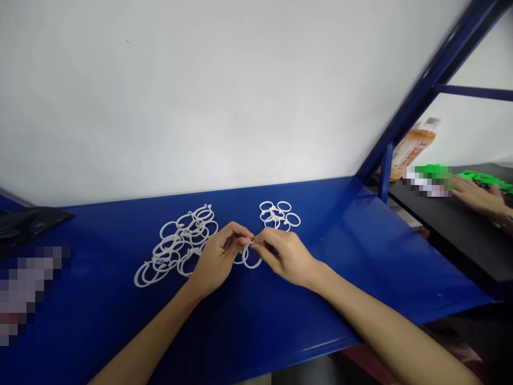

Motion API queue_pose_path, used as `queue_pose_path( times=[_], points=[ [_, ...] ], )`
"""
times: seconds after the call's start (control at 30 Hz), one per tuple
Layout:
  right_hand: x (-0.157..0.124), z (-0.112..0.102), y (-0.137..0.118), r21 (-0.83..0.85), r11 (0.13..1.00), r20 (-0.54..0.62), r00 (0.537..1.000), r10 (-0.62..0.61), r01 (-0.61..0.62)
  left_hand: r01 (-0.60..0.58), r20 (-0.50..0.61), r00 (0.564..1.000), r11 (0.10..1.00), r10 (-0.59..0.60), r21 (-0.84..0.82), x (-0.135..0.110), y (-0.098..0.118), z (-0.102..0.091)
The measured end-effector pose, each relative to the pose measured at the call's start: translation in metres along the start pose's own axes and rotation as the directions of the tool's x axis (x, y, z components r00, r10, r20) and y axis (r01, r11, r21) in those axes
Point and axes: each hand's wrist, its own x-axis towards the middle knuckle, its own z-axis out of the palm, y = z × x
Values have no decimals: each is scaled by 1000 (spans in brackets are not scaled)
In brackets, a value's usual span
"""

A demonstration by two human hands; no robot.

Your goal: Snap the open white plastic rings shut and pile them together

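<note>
Both my hands meet over the blue table [304, 321], fingertips pinched at the top of a white plastic ring [252, 266]. My left hand [218, 259] grips from the left and my right hand [286, 254] from the right. A second ring hangs or lies just behind the first; which of the two I cannot tell. Left of my left hand spreads a loose pile of white rings [170, 246] with small hooks or loops on them. Beyond my right hand lies a smaller cluster of white rings [276, 214]. My fingers hide the joint between them.
A black plastic bag [36, 222] lies at the table's left edge. A blue metal frame [387, 171] rises on the right. Past it, a co-worker's hand [476, 195] rests by green pieces [484, 179] on a black table [444, 230], with an orange-labelled bottle [414, 147] behind.
</note>
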Motion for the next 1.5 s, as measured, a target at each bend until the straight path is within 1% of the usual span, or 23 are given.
queue_pose_path(
  times=[0.2,0.33,0.43,0.53,0.63,0.7,0.8,0.87,0.93,1.0,1.07,1.23,1.3,1.37,1.43,1.5],
  points=[
    [-1,-1,0,-84,996,23,999,-37,39,-4,-30,1000,1000,4,15,1,1,0],
    [-2,-5,-6,-144,982,48,992,-116,122,-27,-37,999,999,28,32,-1,3,-1],
    [-2,-6,-8,-164,974,58,987,-147,155,-33,-22,999,991,36,126,0,6,-1],
    [-1,-8,2,-185,974,32,992,-126,130,-67,3,998,963,69,261,3,9,-3],
    [0,-14,24,-250,966,-34,996,-79,68,-105,29,994,895,102,433,8,9,-8],
    [2,-20,42,-304,951,-143,990,13,-57,-148,70,989,822,131,550,10,5,-13],
    [3,-29,69,-340,909,-307,942,136,-242,-209,152,978,704,144,678,10,-5,-18],
    [3,-31,82,-330,895,-328,926,189,-300,-221,183,975,656,127,721,9,-10,-19],
    [3,-31,92,-312,890,-306,922,237,-333,-220,196,975,636,109,740,8,-14,-19],
    [2,-29,98,-298,887,-282,920,271,-353,-215,200,975,634,96,743,8,-15,-18],
    [1,-27,102,-301,880,-282,915,287,-368,-215,205,975,638,92,739,9,-15,-16],
    [0,-26,108,-325,865,-294,910,291,-382,-220,194,975,640,112,736,10,-13,-13],
    [0,-28,108,-316,869,-299,910,289,-380,-195,162,980,676,112,711,11,-11,-12],
    [3,-29,103,-314,873,-328,906,269,-373,-158,115,987,729,109,666,12,-9,-11],
    [6,-31,93,-322,880,-361,905,227,-349,-127,67,992,784,108,608,12,-6,-11],
    [9,-31,78,-312,902,-362,915,177,-298,-92,16,995,838,99,538,13,-1,-11]
  ],
)
